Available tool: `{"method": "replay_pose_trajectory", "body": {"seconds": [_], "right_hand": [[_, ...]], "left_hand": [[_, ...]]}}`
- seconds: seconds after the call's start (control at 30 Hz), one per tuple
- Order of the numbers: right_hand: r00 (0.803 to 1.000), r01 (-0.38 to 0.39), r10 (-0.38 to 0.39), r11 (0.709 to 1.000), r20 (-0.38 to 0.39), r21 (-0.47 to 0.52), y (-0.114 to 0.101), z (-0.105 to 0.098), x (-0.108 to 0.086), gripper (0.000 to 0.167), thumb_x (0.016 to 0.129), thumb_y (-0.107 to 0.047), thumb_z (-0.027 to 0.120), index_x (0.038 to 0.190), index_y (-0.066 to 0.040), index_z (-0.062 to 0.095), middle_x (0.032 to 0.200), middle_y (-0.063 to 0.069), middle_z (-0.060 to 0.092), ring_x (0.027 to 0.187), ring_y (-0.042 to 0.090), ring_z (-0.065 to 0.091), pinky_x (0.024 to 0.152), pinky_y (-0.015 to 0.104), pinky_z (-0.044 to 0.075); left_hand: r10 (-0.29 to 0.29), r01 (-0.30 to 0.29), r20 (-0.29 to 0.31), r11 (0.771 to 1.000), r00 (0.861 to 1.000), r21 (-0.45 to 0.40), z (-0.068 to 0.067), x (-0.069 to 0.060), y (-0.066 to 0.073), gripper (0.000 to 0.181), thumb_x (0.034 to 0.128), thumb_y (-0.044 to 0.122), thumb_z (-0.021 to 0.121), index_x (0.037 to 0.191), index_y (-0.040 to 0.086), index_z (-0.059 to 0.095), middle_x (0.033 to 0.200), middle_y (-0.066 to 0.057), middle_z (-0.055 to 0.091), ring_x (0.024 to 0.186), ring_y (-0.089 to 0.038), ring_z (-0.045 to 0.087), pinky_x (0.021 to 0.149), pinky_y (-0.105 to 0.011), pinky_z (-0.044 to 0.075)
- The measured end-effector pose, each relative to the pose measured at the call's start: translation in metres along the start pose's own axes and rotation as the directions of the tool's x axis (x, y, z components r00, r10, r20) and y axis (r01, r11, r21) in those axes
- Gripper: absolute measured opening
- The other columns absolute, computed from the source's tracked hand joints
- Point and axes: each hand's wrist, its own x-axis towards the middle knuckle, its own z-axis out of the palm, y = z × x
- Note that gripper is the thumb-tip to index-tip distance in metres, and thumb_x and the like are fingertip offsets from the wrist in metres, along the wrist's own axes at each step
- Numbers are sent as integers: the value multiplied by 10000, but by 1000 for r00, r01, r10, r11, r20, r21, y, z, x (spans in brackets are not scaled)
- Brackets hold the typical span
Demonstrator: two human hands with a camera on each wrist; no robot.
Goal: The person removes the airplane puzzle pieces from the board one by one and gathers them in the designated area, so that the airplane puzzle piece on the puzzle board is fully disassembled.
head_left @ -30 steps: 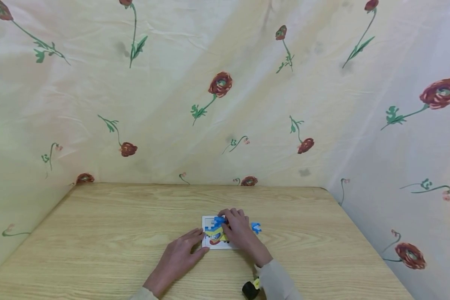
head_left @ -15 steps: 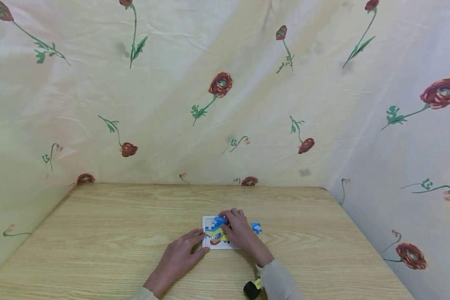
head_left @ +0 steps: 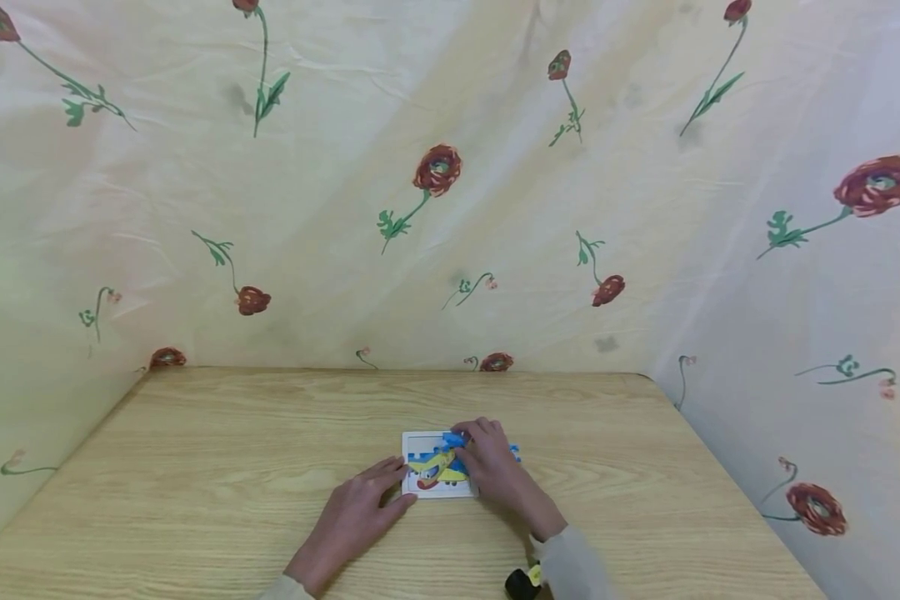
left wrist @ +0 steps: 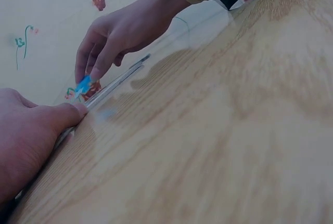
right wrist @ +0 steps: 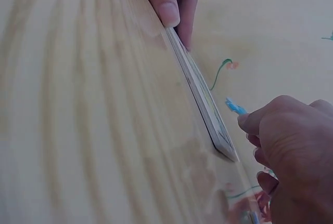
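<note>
A white-framed jigsaw puzzle board (head_left: 438, 492) lies on the table, with a yellow cartoon aeroplane in its lower part and bare white in its upper left. My left hand (head_left: 362, 510) holds the board's left end, the thumb at the near corner and the fingers along the side. Over the upper right part, my right hand (head_left: 497, 468) pinches a blue puzzle piece (head_left: 452, 439) between thumb and fingers. In the right wrist view this blue piece (right wrist: 235, 106) is held apart from the board (right wrist: 200, 99). The right hand covers the board's upper right corner.
Another blue puzzle piece (head_left: 516, 452) lies right of the board, partly hidden by the right hand. A black object with a yellow part (head_left: 522, 583) is beside the right sleeve. Flower-printed cloth (head_left: 330, 208) hangs behind the wooden table (head_left: 255, 433) and along its sides.
My right hand has moved right with the blue piece, uncovering more of the aeroplane picture and the bare upper left of the board. My left hand stays at the board's left end.
</note>
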Motion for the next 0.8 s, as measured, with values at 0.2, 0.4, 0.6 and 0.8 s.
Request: {"method": "replay_pose_trajectory", "body": {"seconds": [0.2, 0.4, 0.6, 0.8], "right_hand": [[999, -30, 31, 999, -31, 22, 6, -11, -10, 262, 1014, -10, 630, 1275, -5, 640, 1178, 72, 595, 1113, 241, 482, 948, 466, 493], [997, -28, 29, 1000, -76, 15, 16, -21, -20, 251, 1002, -23, 658, 1252, -10, 659, 1113, 32, 596, 1071, 219, 491, 891, 413, 499], [995, -44, 44, 999, -95, -6, 26, -29, -27, 244, 991, -5, 673, 1235, -13, 665, 1065, 21, 590, 1032, 217, 488, 844, 368, 489], [992, -55, 53, 998, -114, -20, 36, -37, -35, 239, 995, 9, 660, 1232, -19, 668, 1102, 38, 602, 1049, 229, 490, 859, 396, 488]], "left_hand": [[-1, 1, -2, 1000, 1000, -1, 1, -1, 0, 487, 998, 406, 695, 1303, 27, 710, 1399, -147, 637, 1294, -319, 603, 996, -536, 527], [-5, 5, -5, 1000, 1000, 8, 1, -1, -1, 486, 993, 414, 700, 1302, 39, 715, 1396, -131, 642, 1292, -309, 606, 994, -525, 531], [-13, 13, 4, 1000, 1000, 2, 2, 0, -2, 467, 984, 385, 717, 1301, 41, 715, 1400, -129, 640, 1294, -314, 603, 996, -530, 530], [-9, 9, 2, 1000, 1000, 1, 1, 1, -2, 464, 981, 378, 723, 1299, 39, 716, 1398, -130, 641, 1292, -316, 604, 996, -523, 531]]}}
